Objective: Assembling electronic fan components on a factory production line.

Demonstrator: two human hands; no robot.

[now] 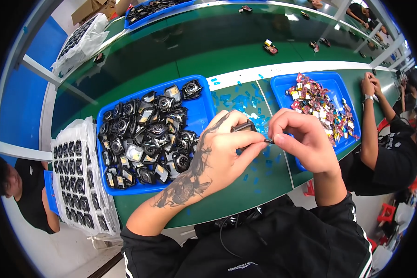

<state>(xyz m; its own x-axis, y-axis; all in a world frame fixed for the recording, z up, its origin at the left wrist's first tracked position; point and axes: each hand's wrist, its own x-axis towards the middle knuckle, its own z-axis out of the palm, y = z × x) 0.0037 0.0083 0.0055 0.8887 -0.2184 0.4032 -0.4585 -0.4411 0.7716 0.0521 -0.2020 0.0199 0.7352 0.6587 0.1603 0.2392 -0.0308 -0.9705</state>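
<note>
My left hand is closed around a black watch casing, over the bench between two blue trays. Most of the casing is hidden behind the fingers. Thumb and forefinger of my right hand pinch at a small dark piece beside the left fingertips; whether it is joined to the casing I cannot tell. Left of my hands, a blue tray holds a heap of black watch casings with round sensor backs. To the right, another blue tray carries a pile of small red, yellow and white parts.
Blue film scraps litter the green bench. A white foam tray of casings in rows stands at far left. Beyond a white rail runs a green conveyor with scattered parts. Co-workers sit at right and stand at left.
</note>
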